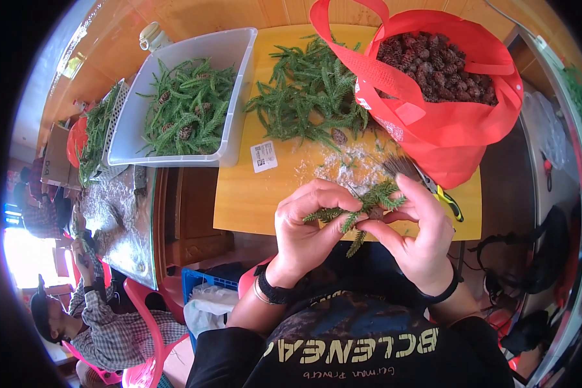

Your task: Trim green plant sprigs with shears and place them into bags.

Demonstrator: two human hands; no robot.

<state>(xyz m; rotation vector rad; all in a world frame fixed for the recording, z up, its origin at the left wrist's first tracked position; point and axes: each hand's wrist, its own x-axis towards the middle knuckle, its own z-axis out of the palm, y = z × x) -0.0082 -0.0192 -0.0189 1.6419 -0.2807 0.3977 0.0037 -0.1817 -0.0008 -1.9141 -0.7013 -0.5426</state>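
Note:
Over the near edge of the yellow table [239,204], my two hands hold a green artificial pine sprig [383,194] between them. My left hand [317,216] pinches it from the left with thumb and fingers. From the right, my right hand [421,226] grips its middle with thumb and fingertips, which partly cover a small brownish piece that I cannot make out clearly. Just beyond my right hand lie a bundle of thin dark wires [399,167] and scissors [451,204] with yellow-and-black handles. A single pine cone [339,136] rests near a pile of loose green sprigs [304,90].
A red bag [446,145] full of pine cones [433,68] stands at the back right. At the left is a translucent bin [242,90] of sprigs with cones. White flakes [349,168] and a label card [264,157] lie on the table. Another person [119,333] sits far left.

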